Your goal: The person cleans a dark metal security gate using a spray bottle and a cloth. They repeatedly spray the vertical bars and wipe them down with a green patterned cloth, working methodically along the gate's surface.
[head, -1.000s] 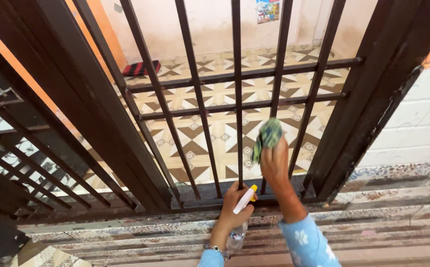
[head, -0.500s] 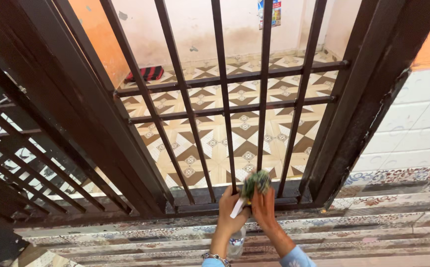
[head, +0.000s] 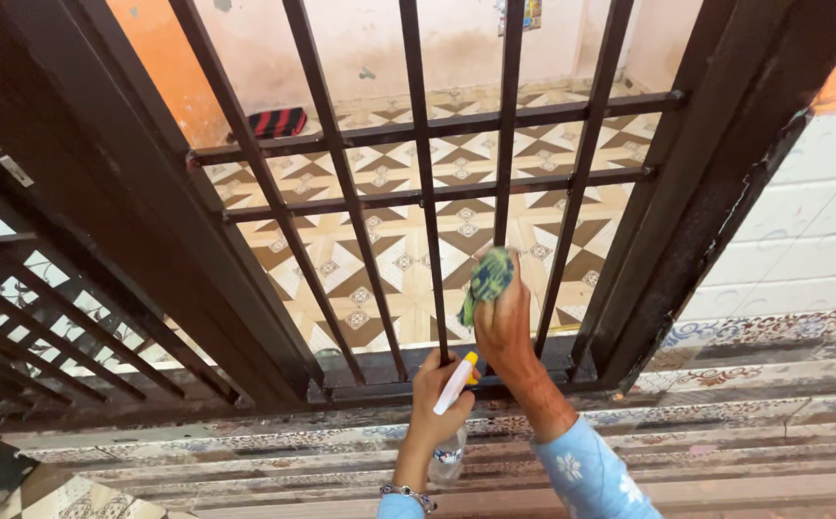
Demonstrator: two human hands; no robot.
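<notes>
Your right hand (head: 504,327) has its grip clamped on a green patterned cloth (head: 486,280), pressed against one vertical bar (head: 504,144) of the dark metal gate (head: 687,192), in its lower stretch between the lower crossbar (head: 418,200) and the bottom rail (head: 370,370). The cloth bunches out above your fingers and wraps the bar's left side. The gap to the next bar on the right is narrow, and your hand fills most of it; the gap on the left is no wider.

Your left hand (head: 440,394) sits lower, just beside your right wrist, with its grip closed around a clear spray bottle (head: 449,459) whose white and yellow nozzle (head: 458,381) juts up across the bottom rail. Your knuckles touch or nearly touch that rail.

To the right, the thick gate frame stands close against a white tiled wall (head: 812,240). To the left, a second barred panel (head: 62,317) angles away. Beyond the bars lies an open patterned tile floor (head: 389,269), with a red and black striped mat (head: 277,122) by the far wall. You stand on a patterned step (head: 725,423) running along the gate's foot.
</notes>
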